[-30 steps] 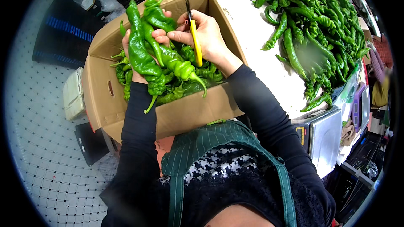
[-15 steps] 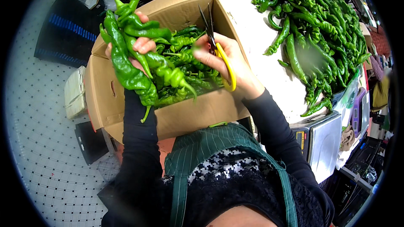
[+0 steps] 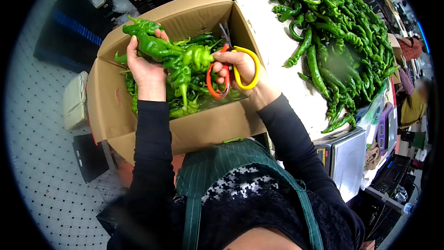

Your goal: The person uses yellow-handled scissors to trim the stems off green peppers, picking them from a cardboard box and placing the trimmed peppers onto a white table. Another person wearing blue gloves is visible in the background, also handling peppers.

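Over an open cardboard box (image 3: pixel 203 128), my left hand (image 3: pixel 147 75) is closed around a small bunch of glossy green peppers (image 3: pixel 159 48). My right hand (image 3: pixel 241 67) carries scissors (image 3: pixel 257 75) with one red and one yellow handle loop, their dark blades pointing away from me. The thumb and fingertips of that same hand touch the right end of a wrinkled pepper (image 3: pixel 196 59) in the bunch. More green peppers (image 3: pixel 188 106) lie inside the box below both hands, partly hidden by them.
To the right, a large heap of green peppers (image 3: pixel 330 32) covers part of a white tabletop (image 3: pixel 263 32). A scale with a metal plate (image 3: pixel 349 159) stands at the table's near end. Black crates (image 3: pixel 69 32) and a pale bundle (image 3: pixel 75 99) are left of the box.
The bunch in my left hand has tipped from upright to lying sideways toward the right. My right hand has turned the scissors, showing the red loop, and come to the pepper's end.
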`<state>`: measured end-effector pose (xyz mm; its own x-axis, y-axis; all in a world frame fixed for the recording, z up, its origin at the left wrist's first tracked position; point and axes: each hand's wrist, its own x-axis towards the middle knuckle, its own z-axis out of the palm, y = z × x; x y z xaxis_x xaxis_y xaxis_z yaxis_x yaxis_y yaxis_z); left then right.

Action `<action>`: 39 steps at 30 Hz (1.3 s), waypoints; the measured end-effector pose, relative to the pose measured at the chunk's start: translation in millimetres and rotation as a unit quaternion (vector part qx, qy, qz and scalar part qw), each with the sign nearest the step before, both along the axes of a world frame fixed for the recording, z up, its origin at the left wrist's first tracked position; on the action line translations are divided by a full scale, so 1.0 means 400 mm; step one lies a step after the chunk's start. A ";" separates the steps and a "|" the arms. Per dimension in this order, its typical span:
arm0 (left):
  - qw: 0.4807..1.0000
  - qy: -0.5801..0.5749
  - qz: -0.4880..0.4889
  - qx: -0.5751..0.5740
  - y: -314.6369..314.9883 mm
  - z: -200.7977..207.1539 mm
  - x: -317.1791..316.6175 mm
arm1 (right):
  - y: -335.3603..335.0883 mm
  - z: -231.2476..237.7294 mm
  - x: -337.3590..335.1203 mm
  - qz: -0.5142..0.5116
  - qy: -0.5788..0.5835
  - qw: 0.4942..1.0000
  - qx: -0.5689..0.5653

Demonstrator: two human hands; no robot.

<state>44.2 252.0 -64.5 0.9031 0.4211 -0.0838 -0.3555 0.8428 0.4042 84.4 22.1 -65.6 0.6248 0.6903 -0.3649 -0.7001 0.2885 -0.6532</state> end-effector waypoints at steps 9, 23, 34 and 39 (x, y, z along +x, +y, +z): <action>0.985 0.099 0.121 -0.071 0.070 0.028 0.026 | -0.099 0.026 0.020 -0.024 0.175 0.982 0.069; 0.973 0.156 0.171 -0.015 0.108 0.064 0.068 | -0.096 0.027 -0.018 -0.031 0.030 0.999 -0.008; 0.988 -0.032 0.136 -0.061 0.358 -0.021 -0.073 | -0.185 0.153 0.036 -0.107 -0.079 0.988 0.079; 0.994 -0.103 0.042 -0.004 0.339 -0.012 -0.148 | -0.087 0.257 0.208 -0.116 -0.233 0.965 -0.011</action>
<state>-14.8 387.7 -69.5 0.8629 0.4963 0.0955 -0.4997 0.8094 0.3084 167.4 -12.7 37.3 0.8618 0.5069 -0.0192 -0.2460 0.3845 -0.8898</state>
